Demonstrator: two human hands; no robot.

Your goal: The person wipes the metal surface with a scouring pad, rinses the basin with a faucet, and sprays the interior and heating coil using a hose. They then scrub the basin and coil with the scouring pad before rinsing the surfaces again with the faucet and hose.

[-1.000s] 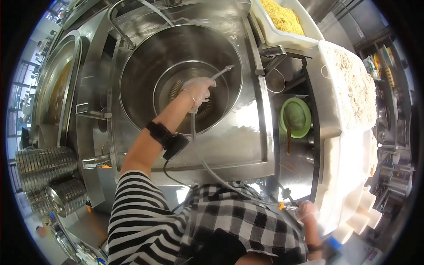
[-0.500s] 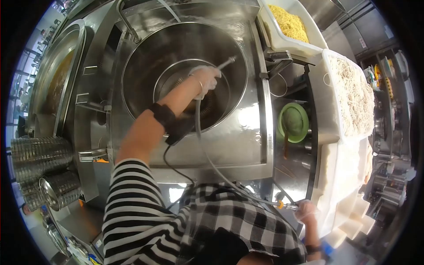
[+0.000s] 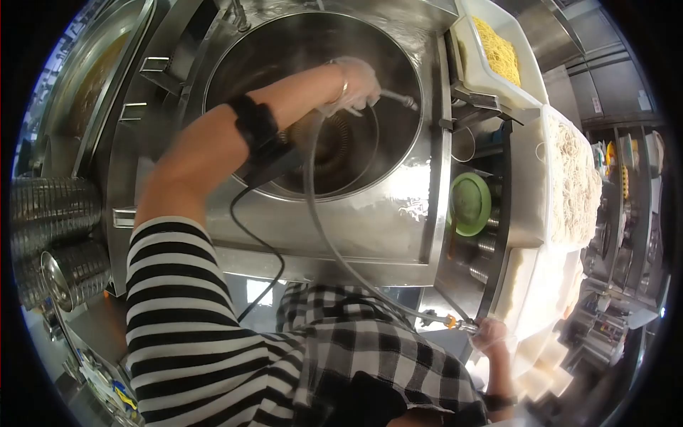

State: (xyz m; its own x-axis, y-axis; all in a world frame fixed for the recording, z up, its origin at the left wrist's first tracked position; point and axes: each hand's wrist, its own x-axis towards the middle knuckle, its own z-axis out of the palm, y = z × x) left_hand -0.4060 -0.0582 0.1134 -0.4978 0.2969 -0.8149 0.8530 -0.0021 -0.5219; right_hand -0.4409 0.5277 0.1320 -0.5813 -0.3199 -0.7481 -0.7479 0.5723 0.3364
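Observation:
My left hand (image 3: 356, 84), in a clear plastic glove, is closed around a spray gun (image 3: 402, 100) above a large round metal vat (image 3: 260, 53) set in the steel counter. The gun's nozzle points to the right, toward the vat's inner wall. From it a grey hose (image 3: 320, 220) curves down across the counter front to a metal fitting (image 3: 466, 326) with an orange part. My right hand (image 3: 491, 334), also gloved, is closed at that fitting, low on the right. A coiled ring shape shows at the vat's bottom, partly hidden by my forearm.
At right stand a white tub of yellow noodles (image 3: 498, 53) and another of pale noodles (image 3: 573, 185). A green bowl (image 3: 471, 204) sits on the shelf beside the counter. Stacked metal cylinders (image 3: 57, 213) and a large basin (image 3: 107, 78) are on the left.
My left hand has moved up and to the right with the spray gun, whose nozzle is now nearer the vat's right wall. The view has shifted; my right hand stays at the fitting.

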